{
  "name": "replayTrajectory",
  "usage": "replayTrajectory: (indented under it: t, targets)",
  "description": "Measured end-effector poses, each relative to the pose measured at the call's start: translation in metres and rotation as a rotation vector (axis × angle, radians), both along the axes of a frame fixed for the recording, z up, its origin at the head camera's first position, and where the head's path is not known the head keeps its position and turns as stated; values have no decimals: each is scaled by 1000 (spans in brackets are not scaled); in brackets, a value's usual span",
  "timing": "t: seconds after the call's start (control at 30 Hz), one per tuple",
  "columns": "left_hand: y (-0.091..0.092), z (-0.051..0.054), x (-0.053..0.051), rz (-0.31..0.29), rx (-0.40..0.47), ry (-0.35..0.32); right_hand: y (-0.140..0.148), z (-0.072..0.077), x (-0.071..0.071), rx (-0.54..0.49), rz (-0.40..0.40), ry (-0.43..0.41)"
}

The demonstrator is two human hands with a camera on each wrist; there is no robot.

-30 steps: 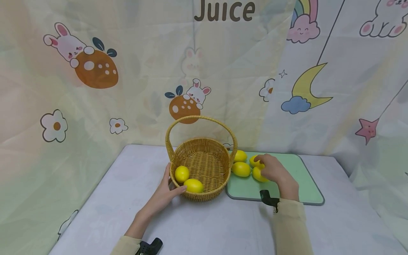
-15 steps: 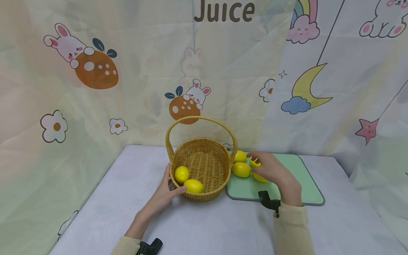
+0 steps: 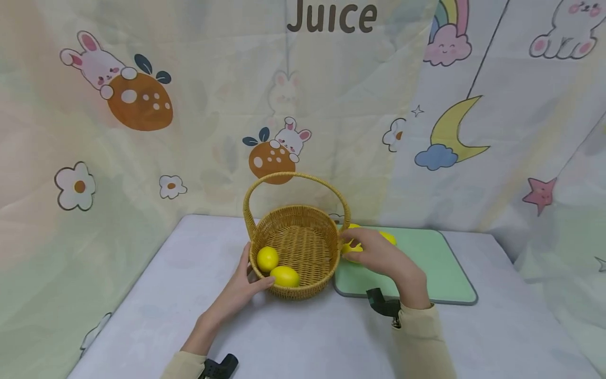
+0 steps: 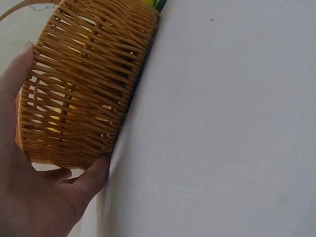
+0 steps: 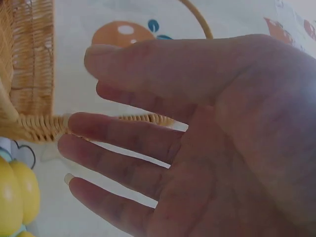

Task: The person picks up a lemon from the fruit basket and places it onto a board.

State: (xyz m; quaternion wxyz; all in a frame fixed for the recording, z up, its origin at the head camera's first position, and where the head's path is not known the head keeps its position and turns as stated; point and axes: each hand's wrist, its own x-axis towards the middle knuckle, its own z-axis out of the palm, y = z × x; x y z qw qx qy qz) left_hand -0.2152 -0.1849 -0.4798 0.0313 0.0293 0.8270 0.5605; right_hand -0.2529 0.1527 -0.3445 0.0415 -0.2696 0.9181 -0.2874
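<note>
A wicker basket (image 3: 310,247) (image 4: 89,84) holds two lemons (image 3: 285,276) low on its left side. My left hand (image 3: 239,289) (image 4: 47,197) grips the basket's left wall, thumb over the near rim in the head view. With fingers spread and nothing in the palm, my right hand (image 3: 385,257) (image 5: 207,133) is over lemons (image 3: 352,258) beside the basket's right side. It partly hides them in the head view; whether the fingertips touch them I cannot tell. Another lemon (image 3: 388,237) shows behind the hand. Yellow fruit (image 5: 15,197) appears at lower left in the right wrist view.
A green board (image 3: 426,263) with a grey edge lies under the lemons, right of the basket. The white table (image 3: 293,337) extends in front of both. A printed cloth (image 3: 208,105) hangs behind the table, and the basket's tall handle (image 3: 295,174) stands upright.
My right hand has moved left, from the right-hand lemons to those nearest the basket. My left hand keeps its grip on the basket. The head view has shifted slightly.
</note>
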Motion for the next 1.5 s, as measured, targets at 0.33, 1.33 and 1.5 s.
replayTrajectory:
  t: [0.33,1.33,1.5]
  targets:
    - [-2,1,0,2,-7,9,-43,-11,7,17,89,-18]
    - [0,-3,0,-2,-12,16,-121,-75,-2,160,87,-5]
    - [-1,-2,1,5,-21,17,-125,-77,-5,129,103,-45]
